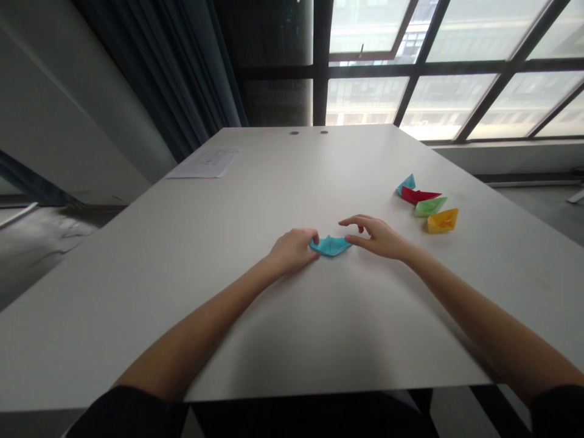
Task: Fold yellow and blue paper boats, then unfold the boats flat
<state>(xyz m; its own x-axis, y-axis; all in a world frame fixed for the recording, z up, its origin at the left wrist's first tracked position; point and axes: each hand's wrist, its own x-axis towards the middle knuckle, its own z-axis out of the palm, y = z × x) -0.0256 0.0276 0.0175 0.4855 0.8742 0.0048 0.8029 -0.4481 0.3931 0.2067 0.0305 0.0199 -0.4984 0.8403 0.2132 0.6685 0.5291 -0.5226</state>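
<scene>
A blue folded paper boat (331, 245) lies on the white table (255, 201) between my two hands. My left hand (294, 248) is curled, with its fingertips pinching the boat's left end. My right hand (376, 235) rests just right of the boat, fingers stretched out and slightly spread; its thumb touches the boat's right tip.
A row of finished paper boats sits to the right: blue (406, 183), red (418, 195), green (429, 206) and yellow (442, 221). A printed sheet (205, 162) lies at the far left corner. Windows and a dark curtain stand behind the table.
</scene>
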